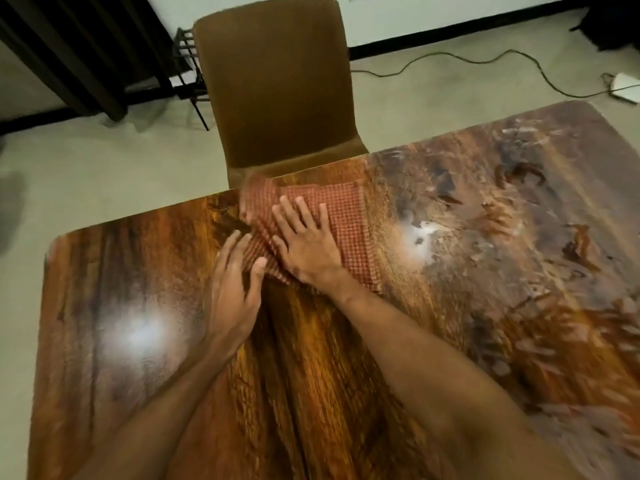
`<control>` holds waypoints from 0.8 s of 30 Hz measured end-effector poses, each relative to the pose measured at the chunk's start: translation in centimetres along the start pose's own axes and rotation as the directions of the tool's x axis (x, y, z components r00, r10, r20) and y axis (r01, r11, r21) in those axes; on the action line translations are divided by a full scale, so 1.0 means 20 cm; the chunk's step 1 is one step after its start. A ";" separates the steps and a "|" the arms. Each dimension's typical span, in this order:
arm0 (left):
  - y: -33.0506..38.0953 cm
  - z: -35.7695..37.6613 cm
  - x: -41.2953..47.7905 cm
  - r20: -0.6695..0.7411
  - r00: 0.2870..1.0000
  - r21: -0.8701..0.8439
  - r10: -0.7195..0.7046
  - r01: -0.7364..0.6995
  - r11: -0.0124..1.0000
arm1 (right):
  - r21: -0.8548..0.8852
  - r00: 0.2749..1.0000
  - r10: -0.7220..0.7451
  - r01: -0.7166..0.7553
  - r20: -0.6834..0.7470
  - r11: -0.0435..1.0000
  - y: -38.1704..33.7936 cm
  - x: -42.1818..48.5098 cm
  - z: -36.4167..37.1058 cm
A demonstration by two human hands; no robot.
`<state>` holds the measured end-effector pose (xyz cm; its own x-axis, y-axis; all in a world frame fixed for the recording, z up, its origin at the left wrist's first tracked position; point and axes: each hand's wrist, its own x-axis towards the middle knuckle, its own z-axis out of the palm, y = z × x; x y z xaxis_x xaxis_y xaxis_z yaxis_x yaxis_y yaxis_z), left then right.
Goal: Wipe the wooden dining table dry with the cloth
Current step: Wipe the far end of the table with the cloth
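Observation:
A red checked cloth (349, 216) lies flat on the wooden dining table (145, 271), close to the table's far edge. My right hand (304, 237) presses flat on the cloth with its fingers spread. Beside it, my left hand (235, 285) pinches the cloth's near left corner between thumb and fingers. The table's right part (519, 244) looks dull and smeared, with wet streaks; the left part shines and reflects a lamp. The cloth's far left edge is blurred.
A brown upholstered chair (277, 88) stands pushed in at the far edge, just behind the cloth. On the floor beyond run a cable (467, 60) and a white power adapter (623, 86). A dark curtain (69, 46) hangs at far left.

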<state>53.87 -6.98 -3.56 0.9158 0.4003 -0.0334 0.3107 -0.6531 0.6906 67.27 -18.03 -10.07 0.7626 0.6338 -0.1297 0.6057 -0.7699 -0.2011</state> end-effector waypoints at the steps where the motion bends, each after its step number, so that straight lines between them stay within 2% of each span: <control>1: 0.00 -0.01 -0.01 -0.013 1.000 -0.005 -0.002 0.002 1.000 | -0.008 0.998 -0.054 0.055 0.010 0.998 -0.01 -0.06 0.01; 3: -0.01 -0.02 -0.06 -0.012 1.000 -0.014 -0.011 0.011 1.000 | 0.003 0.999 -0.039 0.039 -0.011 0.999 0.10 -0.18 0.01; 5: -0.03 -0.03 -0.14 0.009 1.000 -0.019 -0.008 0.008 1.000 | 0.026 0.992 0.122 -0.121 -0.031 0.992 0.28 -0.32 -0.01; 7: -0.03 -0.04 -0.21 0.025 1.000 -0.039 0.003 -0.002 0.999 | 0.011 0.949 0.310 -0.310 -0.062 0.951 0.44 -0.49 -0.02; 9: -0.01 -0.06 -0.30 0.036 0.999 -0.056 0.005 -0.003 0.998 | -0.009 0.912 0.400 -0.402 -0.087 0.915 0.45 -0.67 0.00; 12: 0.02 -0.07 -0.44 0.061 0.998 -0.069 -0.009 0.013 0.998 | -0.010 0.939 0.337 -0.339 -0.067 0.941 0.16 -0.93 0.10; 15: 0.04 -0.06 -0.60 0.085 0.996 -0.063 0.003 0.003 0.998 | 0.010 0.993 0.115 -0.114 -0.021 0.993 -0.22 -1.25 0.26; 17: 0.03 -0.05 -0.71 0.103 0.994 -0.072 0.032 -0.025 0.997 | 0.024 1.000 0.030 -0.030 0.001 0.999 -0.26 -1.46 0.29; 18: 0.02 -0.04 -0.75 0.119 0.992 -0.086 0.050 -0.040 0.995 | 0.046 0.998 0.058 -0.058 -0.009 0.997 -0.20 -1.54 0.28; 20: -0.03 -0.03 -0.85 0.154 0.984 -0.117 0.093 -0.075 0.990 | 0.060 0.959 0.284 -0.283 -0.019 0.957 -0.04 -1.71 0.24; 22: -0.08 -0.02 -0.93 0.149 0.980 -0.124 0.130 -0.112 0.986 | 0.043 0.848 0.529 -0.527 -0.026 0.849 0.09 -1.84 0.19; 24: -0.13 -0.04 -1.03 0.134 0.979 -0.134 0.156 -0.138 0.981 | 0.051 0.780 0.625 -0.623 -0.026 0.781 0.05 -1.91 0.17</control>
<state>33.96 -13.15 -4.11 0.9788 0.2036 -0.0220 0.1444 -0.6098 0.7793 38.02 -42.71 -8.61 0.9794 0.0118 -0.2015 -0.0139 -0.9920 -0.1255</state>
